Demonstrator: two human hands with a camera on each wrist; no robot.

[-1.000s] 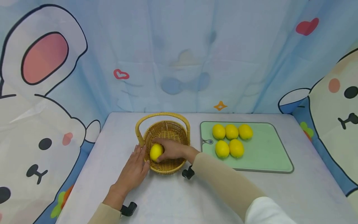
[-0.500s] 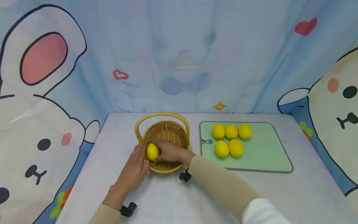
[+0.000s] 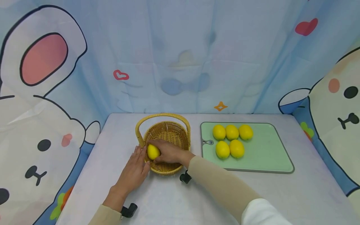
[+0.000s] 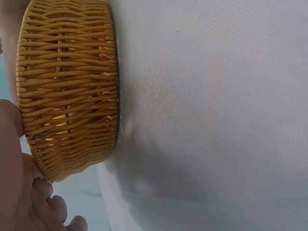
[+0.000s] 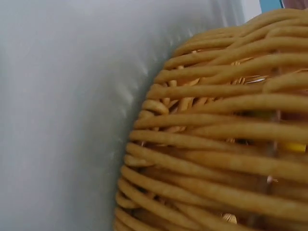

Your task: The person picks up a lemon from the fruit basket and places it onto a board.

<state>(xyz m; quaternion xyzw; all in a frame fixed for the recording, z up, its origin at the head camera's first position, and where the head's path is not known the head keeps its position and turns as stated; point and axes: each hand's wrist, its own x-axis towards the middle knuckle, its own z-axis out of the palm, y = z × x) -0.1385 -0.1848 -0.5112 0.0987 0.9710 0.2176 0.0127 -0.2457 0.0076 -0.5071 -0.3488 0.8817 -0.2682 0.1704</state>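
Note:
A yellow lemon is inside the left part of a round wicker basket with a tall arched handle. My right hand reaches over the rim and grips the lemon between thumb and fingers. My left hand rests against the basket's left rim, its fingers fairly straight and pointing away from me. In the left wrist view, the left thumb and fingertips touch the rim of the basket. The right wrist view shows the woven side of the basket up close, with the right hand hidden.
Right of the basket lies a pale green cutting board with a grey edge. Several lemons sit on its left half in two rows. A white cloth covers the table, and a printed blue curtain hangs behind it.
My right hand has carried the lemon a short way left inside the basket, up to its left wall, and the lemon now looks slightly tilted. My left hand has stayed put.

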